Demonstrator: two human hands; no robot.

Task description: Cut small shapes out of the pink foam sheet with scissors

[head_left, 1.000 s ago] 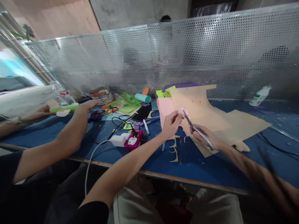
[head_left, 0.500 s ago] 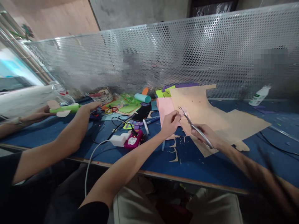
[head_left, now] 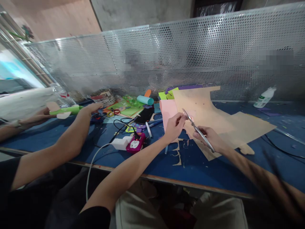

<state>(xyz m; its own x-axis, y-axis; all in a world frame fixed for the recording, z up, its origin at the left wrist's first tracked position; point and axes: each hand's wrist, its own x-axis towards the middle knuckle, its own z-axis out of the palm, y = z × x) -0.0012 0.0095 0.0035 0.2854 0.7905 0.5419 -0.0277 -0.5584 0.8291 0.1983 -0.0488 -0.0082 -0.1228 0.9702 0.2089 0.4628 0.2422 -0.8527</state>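
My right hand (head_left: 208, 138) is wrapped around the handles of a pair of metal scissors (head_left: 192, 123), whose blades point up and to the left. The blades look nearly closed. Just left of them, my left hand (head_left: 175, 125) pinches a small piece of pink paper (head_left: 190, 116), partly hidden by the fingers and blades. Beneath and behind both hands lies a large sheet of tan paper (head_left: 214, 119) with a cut edge. A curled pink sheet (head_left: 166, 111) stands beside my left hand. Thin tan offcuts (head_left: 176, 156) are scattered on the blue table below it.
At left, a co-worker's hands (head_left: 94, 108) are near a green paper roll (head_left: 66, 110). A magenta power adapter (head_left: 135, 143) with cables, a marker (head_left: 149, 129), a phone (head_left: 144, 115) and a blue paper roll (head_left: 145, 100) lie between us. A white bottle (head_left: 265, 98) stands far right.
The scissor blades have come closer together, and the handles have closed in my right hand. My left hand has shifted slightly right, towards the blades.
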